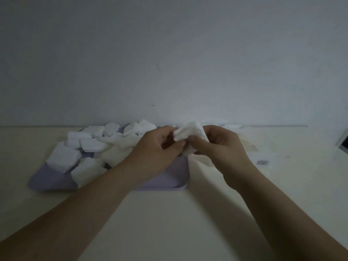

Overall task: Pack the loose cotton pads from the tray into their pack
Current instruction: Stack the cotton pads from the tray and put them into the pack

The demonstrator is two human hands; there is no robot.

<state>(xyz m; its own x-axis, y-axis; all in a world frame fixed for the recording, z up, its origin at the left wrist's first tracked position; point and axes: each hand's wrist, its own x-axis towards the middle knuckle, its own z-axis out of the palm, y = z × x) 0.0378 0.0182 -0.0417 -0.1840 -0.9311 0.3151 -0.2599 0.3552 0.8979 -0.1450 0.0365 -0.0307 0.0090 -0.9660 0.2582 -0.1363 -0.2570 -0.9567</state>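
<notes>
I am pinching a bunch of cotton pads (188, 132) with the fingers of both hands, left hand (158, 147) and right hand (222, 146) curling round it above the right end of the one lavender tray (56, 181). The loose pads (75, 147) are lying heaped leftward, nearer my left hand: over ten, overlapping past counting. A pale film (248, 146) is peeking out beside my right hand, likely the pack.

Cotton pads (75, 147) lie heaped on the tray (50, 179), left of both hands.
</notes>
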